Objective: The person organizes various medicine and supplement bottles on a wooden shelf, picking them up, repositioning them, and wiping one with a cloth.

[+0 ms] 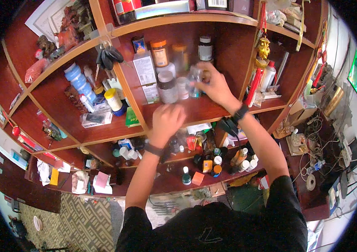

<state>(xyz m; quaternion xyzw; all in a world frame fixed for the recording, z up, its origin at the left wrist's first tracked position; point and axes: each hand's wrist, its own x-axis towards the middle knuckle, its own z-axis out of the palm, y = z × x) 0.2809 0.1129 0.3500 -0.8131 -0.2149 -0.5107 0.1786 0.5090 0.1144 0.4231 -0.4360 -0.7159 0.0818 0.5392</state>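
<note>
My right hand point(217, 87) is raised inside the middle shelf compartment, its fingers closed on a small clear container point(195, 75) that is smeared by motion. My left hand point(168, 119) is lower, at the compartment's front edge, with its fingers blurred and curled; I cannot make out anything in it. Just beyond it stands a clear jar with a grey lid point(168, 90). A small white bottle point(182, 87) is beside that jar. Behind them are an orange-capped bottle point(159, 52), white boxes point(145, 69) and a dark-capped jar point(205, 48).
Wooden dividers point(130, 84) bound the compartment. A gold ornament with red tassels point(263, 50) hangs at its right, and black keys point(110, 54) hang at its left. On the ledge below stand several small bottles point(217, 170) and an orange block point(198, 178). Cables point(317, 143) clutter the right side.
</note>
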